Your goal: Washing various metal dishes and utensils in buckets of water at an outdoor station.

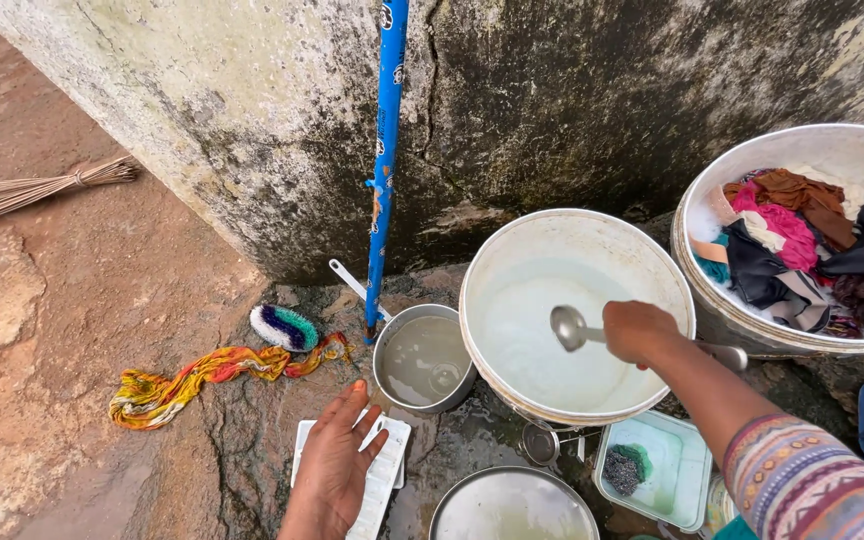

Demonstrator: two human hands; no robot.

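R hand clamped on steel ladle, held over white bucket w/ soapy water. L hand flat, fingers apart, on white tray on wet ground. Looks mid-wash: steel pot, lid not yet done; clothes tub soaking.

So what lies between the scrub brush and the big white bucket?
In the head view, a steel pot of water, between the scrub brush and the white bucket.
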